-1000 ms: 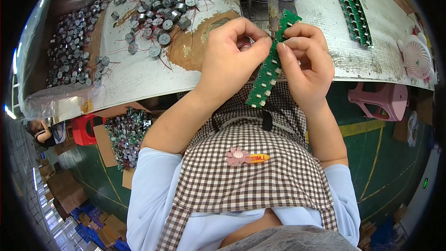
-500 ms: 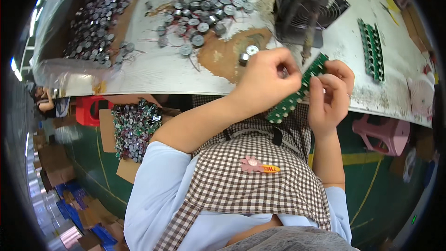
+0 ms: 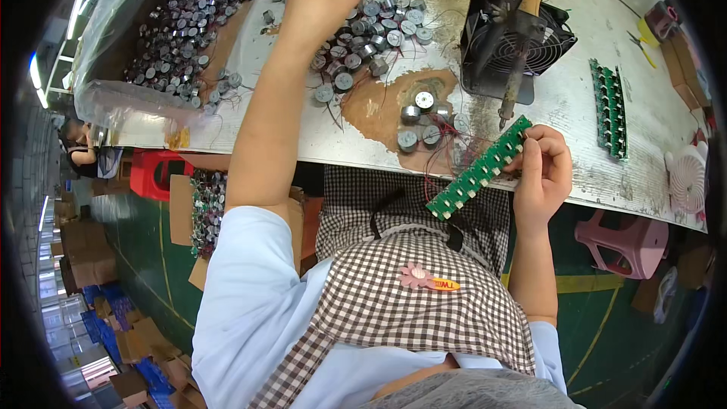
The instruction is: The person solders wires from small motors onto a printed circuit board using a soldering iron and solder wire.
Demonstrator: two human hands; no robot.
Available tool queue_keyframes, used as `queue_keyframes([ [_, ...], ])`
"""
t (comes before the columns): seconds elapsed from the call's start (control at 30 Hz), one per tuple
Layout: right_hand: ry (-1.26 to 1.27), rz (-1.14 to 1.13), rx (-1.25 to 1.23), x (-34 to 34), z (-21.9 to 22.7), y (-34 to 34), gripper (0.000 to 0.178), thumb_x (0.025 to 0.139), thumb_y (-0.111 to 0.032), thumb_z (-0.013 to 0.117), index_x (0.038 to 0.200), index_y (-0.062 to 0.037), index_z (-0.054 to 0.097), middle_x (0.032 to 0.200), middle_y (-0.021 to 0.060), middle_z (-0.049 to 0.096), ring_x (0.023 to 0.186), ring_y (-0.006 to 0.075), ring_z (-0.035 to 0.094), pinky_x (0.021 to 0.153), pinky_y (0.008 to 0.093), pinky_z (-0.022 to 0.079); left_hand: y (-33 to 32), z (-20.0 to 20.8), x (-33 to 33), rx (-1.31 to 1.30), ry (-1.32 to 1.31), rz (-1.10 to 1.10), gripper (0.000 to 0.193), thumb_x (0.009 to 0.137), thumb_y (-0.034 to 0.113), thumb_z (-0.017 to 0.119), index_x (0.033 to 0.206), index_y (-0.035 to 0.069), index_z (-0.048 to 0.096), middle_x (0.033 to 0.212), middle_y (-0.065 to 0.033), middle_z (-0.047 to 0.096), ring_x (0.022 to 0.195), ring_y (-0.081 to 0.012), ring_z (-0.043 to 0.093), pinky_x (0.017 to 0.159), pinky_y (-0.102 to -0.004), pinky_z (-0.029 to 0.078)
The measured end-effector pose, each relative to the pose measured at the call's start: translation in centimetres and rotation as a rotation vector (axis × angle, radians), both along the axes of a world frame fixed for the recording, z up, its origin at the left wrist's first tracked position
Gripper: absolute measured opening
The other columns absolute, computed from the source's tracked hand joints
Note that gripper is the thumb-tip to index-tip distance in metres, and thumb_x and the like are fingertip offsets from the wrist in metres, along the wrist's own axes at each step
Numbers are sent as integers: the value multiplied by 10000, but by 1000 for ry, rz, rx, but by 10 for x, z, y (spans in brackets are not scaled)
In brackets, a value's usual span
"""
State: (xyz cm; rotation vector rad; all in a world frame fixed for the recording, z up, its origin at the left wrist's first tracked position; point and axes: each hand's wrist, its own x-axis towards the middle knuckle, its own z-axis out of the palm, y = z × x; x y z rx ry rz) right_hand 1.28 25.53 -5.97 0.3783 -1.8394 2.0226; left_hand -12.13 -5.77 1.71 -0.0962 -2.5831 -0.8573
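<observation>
My right hand (image 3: 547,174) grips the right end of a long green circuit board (image 3: 485,165) lined with small pale parts. The board slants over the table's front edge. Several small round motors (image 3: 430,135) with red wires lie just beyond it, and some wires run toward the board. My left hand (image 3: 322,9) reaches over a heap of small silvery motors (image 3: 371,42), its thumb and forefinger pinched together. Whatever sits between those fingertips is too small or hidden to make out. A soldering iron (image 3: 513,87) on a stand points down near the board's far end.
Behind the iron stands a black fan (image 3: 496,53). More green boards (image 3: 608,110) lie at the right, near pliers (image 3: 642,49) and a small white fan (image 3: 687,174). A plastic-lined box of motors (image 3: 113,98) stands left. Beside my lap is a carton (image 3: 180,210) of parts; a pink stool (image 3: 621,238) stands right.
My left hand has left the board and moved up and left to the motor heap. My right hand still holds the board. Motors beside the board have come into sight.
</observation>
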Motion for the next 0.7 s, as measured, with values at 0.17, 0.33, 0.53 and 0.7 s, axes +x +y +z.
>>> queue_keyframes([
  [0.17, 28, -52, 166, 0, 0, 4, 49, 844, 32, 636, 829, 34, 590, 1032, 100, 521, 649, 65, 523, 564, 177, 427, -21, 19, 4, -146, 165, 193, 260, 748, 278, 636, 879, 69, 718, 796, -131, 687, 722, -294, 665, 709, -349, 516],
  [0.33, -9, -37, 91, 1, -3, 3, 100, 840, 55, 608, 812, 26, 516, 1088, 136, 509, 711, 93, 533, 545, 184, 473, -69, 21, 3, -8, 272, 334, 326, 705, 299, 718, 898, 36, 715, 780, -118, 696, 721, -229, 671, 687, -324, 510],
  [0.53, 33, 73, -98, 1, 2, 1, 77, 857, 43, 521, 841, 13, 453, 1131, 168, 494, 747, 114, 530, 625, 227, 506, -80, -30, -29, 424, -181, 178, 382, 726, 223, 752, 979, -51, 671, 782, -94, 663, 665, -147, 602, 599, -278, 471],
  [0.7, 43, 0, 111, 1, -1, 3, 45, 843, 73, 534, 850, 31, 520, 1117, 157, 495, 699, 87, 511, 592, 192, 438, -64, -34, -26, 832, 70, 105, 166, 778, 121, 699, 842, -30, 674, 695, -17, 614, 568, -97, 521, 529, -245, 418],
])
